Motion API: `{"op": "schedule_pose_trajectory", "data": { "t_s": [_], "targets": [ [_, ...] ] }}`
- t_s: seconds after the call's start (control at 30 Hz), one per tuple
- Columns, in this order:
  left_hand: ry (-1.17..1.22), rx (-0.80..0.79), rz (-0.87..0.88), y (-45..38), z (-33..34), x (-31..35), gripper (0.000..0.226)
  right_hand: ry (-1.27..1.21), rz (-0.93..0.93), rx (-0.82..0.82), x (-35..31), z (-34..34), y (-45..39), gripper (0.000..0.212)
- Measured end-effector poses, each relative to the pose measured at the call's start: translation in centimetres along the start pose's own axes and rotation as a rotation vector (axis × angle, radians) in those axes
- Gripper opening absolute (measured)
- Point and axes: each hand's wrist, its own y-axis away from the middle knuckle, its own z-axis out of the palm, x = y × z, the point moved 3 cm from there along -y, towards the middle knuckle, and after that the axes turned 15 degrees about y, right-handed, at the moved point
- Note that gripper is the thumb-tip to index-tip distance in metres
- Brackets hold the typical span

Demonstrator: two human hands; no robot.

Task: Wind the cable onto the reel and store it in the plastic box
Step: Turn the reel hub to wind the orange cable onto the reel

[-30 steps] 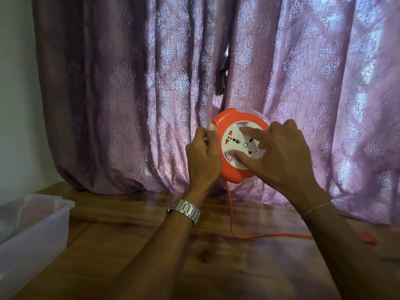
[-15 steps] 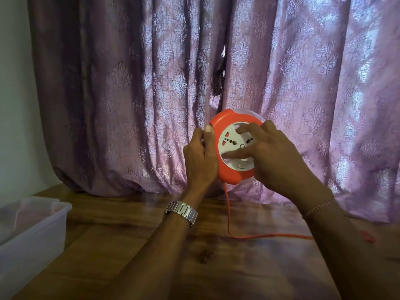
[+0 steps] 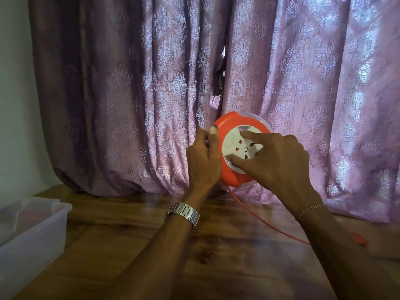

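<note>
Behind everything hangs a big purple curtain [image 3: 151,94] with a leaf pattern, reaching down to the wooden table [image 3: 140,252]. At the table's left edge sits a clear plastic box [image 3: 32,234] with no lid on it. Something pinkish shows through its wall, but it is too blurry to tell what it is.

Up in the air, above the far side of the table and close to the curtain, is the round orange cable reel [image 3: 240,150]. It stands on its edge, and its flat white socket face looks back at the person. The left hand [image 3: 203,159] grips the reel's left rim, with the thumb on the front edge and the other fingers curled behind. The right hand [image 3: 279,161] rests on the white face, with the pointer finger and thumb spread apart and pressing on it.

A thin orange cable [image 3: 266,221] drops from the bottom of the reel and runs to the right across the table. Its orange plug [image 3: 359,239] lies flat near the right edge.

A metal watch [image 3: 184,213] is on the left wrist, and a thin bracelet [image 3: 309,210] is on the right wrist.
</note>
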Motion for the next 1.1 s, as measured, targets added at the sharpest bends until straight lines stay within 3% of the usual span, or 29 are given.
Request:
{"op": "schedule_pose_trajectory", "data": {
  "t_s": [0.13, 0.27, 0.4, 0.47, 0.57, 0.7, 0.9, 1.1],
  "targets": [
    [-0.002, -0.001, -0.013, 0.0, 0.1, -0.1, 0.042, 0.002, 0.050, 0.063, 0.2, 0.1, -0.1, 0.074],
    [0.019, 0.031, -0.014, -0.2, -0.1, -0.1, 0.043, 0.018, -0.062, 0.073, 0.1, -0.3, -0.3, 0.068],
    [0.015, 0.022, -0.004, -0.2, -0.2, 0.0, 0.047, -0.069, -0.169, 0.128, 0.2, -1.4, -0.8, 0.033],
    [0.005, 0.019, -0.001, -0.1, -0.2, 0.0, 0.048, -0.079, -0.306, 0.064, 0.2, -1.3, -0.9, 0.011],
    [0.009, 0.019, -0.016, -0.1, -0.2, -0.1, 0.044, -0.079, -0.438, -0.141, 0.5, -0.5, -0.9, 0.041],
    [0.016, 0.030, -0.024, -0.2, -0.2, -0.1, 0.039, 0.024, -0.470, -0.176, -0.1, -0.3, -0.6, 0.062],
    [-0.014, 0.031, 0.022, -0.2, -0.3, 0.4, 0.042, 0.192, -0.484, -0.015, -0.4, -0.6, -0.6, 0.052],
    [-0.023, 0.040, 0.035, -0.1, -0.3, 0.5, 0.046, 0.121, -0.343, -0.018, -0.2, -0.5, -0.3, 0.055]
  ]
}}
